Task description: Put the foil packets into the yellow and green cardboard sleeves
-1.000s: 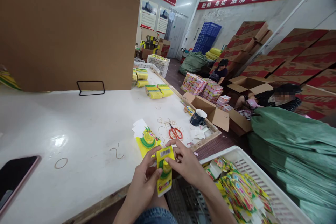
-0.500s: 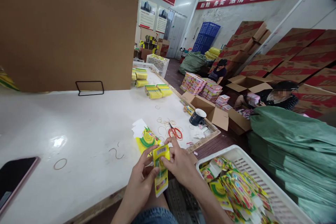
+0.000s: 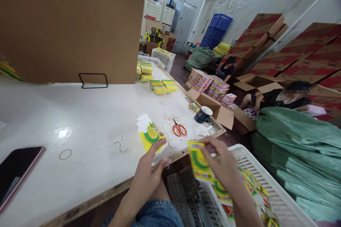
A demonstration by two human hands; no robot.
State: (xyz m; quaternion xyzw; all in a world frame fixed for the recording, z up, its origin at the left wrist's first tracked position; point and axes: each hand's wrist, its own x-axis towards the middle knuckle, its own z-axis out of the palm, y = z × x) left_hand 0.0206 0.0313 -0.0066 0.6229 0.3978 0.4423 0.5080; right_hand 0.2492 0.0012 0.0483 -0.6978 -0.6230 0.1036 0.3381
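Observation:
My right hand pinches a small yellow-and-green carton, slightly blurred, above the near left rim of a white plastic basket. Inside that basket lie several printed cartons in yellow, green and red. My left hand is at the table's front edge, thumb and forefinger apart, with nothing seen between them. Just beyond its fingertips, another yellow carton piece with white torn-looking flaps lies on the white table.
Red-handled scissors lie among loose rubber bands, near a dark mug. Bundled yellow cartons sit farther back. A phone is at left, below a large cardboard sheet. Green sacks and two seated people are at right.
The yellow carton, held between both hands before, has moved right in my right hand toward the basket. My left hand has let go and its fingers have spread. The view has shifted slightly.

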